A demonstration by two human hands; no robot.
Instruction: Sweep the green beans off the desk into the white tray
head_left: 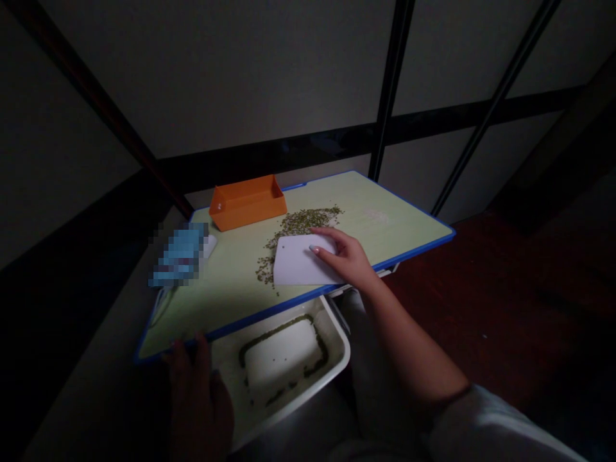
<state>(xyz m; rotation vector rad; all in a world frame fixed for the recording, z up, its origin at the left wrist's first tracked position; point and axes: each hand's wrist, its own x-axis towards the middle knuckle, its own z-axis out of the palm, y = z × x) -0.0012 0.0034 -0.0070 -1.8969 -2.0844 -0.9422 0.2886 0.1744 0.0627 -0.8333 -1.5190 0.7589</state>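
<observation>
My right hand (347,258) is closed on a white flat scraper (301,262), its thumb on top and fingers along the far edge. The scraper lies low over the board, beside a scattered patch of small green beans (305,221); more beans lie at its left side. In deep shadow, my left hand (199,391) rests at the board's near-left edge, fingers apart and fingertips by the blue rim. Its thumb is beside a white tray (342,356), which sits below the board's front edge. Green beans line the tray's floor along its sides.
The pale green tabletop (399,224) has a blue rim. An orange open box (250,204) stands at its back left. A blurred-out blue item (180,253) lies at the left edge. Pale panels (269,70) with dark strips rise behind; reddish floor (481,308) shows at right.
</observation>
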